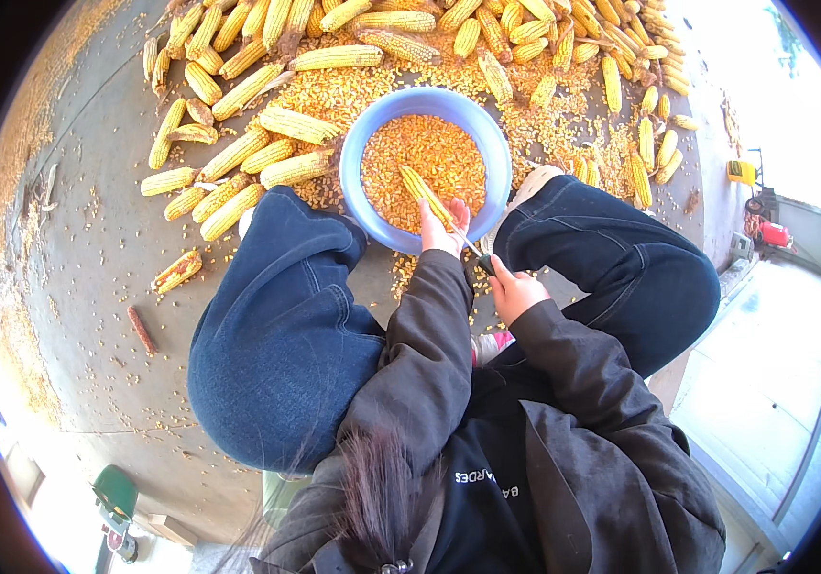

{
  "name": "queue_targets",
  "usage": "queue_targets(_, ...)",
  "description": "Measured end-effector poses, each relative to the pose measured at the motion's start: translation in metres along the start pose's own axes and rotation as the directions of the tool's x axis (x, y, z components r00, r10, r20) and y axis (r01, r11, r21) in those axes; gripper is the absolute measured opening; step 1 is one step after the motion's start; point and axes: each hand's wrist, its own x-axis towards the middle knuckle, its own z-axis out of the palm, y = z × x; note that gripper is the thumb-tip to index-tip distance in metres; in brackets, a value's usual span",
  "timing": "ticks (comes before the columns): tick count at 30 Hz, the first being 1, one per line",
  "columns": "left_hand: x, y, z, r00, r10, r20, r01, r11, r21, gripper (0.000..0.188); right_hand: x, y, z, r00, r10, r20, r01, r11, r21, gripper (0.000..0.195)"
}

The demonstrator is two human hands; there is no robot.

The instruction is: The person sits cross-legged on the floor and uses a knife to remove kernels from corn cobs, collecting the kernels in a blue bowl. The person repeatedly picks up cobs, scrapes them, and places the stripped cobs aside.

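Observation:
My left hand (443, 227) holds an ear of dried corn (423, 192) at its lower end, tilted over a blue plastic basin (499, 154). Loose yellow kernels (428, 143) fill much of the basin, which stands on the floor between my shoes. My right hand (516, 288) grips the dark handle of a screwdriver-like tool (485, 262). Its thin metal shaft points up and left to the ear's lower end by my left palm; the tip is hidden or too small to tell.
Many unshelled ears of corn (335, 57) lie beyond and left of the basin among scattered kernels (324, 93). A partly shelled ear (177, 272) and a bare reddish cob (141, 330) lie on the concrete floor (123, 229) at the left. My bent knees flank the basin.

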Motion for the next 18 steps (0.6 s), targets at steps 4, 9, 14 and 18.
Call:
queue_targets(4, -0.004, -0.001, -0.002, 0.999, 0.015, -0.028, -0.013, 0.995, 0.095, 0.050, 0.004, 0.002, 0.000, 0.998, -0.011, 0.057, 0.014, 0.999, -0.050, 0.040)
queue_targets(9, -0.006, 0.003, -0.001, 0.998, 0.061, 0.001, -0.061, 0.995, 0.078, 0.049, 0.013, 0.001, -0.001, 0.993, -0.036, 0.108, 0.048, 0.993, -0.106, 0.040)
queue_targets(14, -0.006, 0.003, -0.001, 0.991, 0.106, -0.077, -0.100, 0.992, 0.080, 0.046, 0.024, 0.000, 0.003, 0.992, -0.039, 0.121, 0.053, 0.992, -0.111, 0.040)
queue_targets(18, -0.005, 0.003, -0.002, 0.995, 0.077, -0.065, -0.073, 0.995, 0.072, 0.047, 0.032, -0.002, 0.017, 0.998, -0.028, 0.060, 0.026, 0.999, 0.031, 0.039)
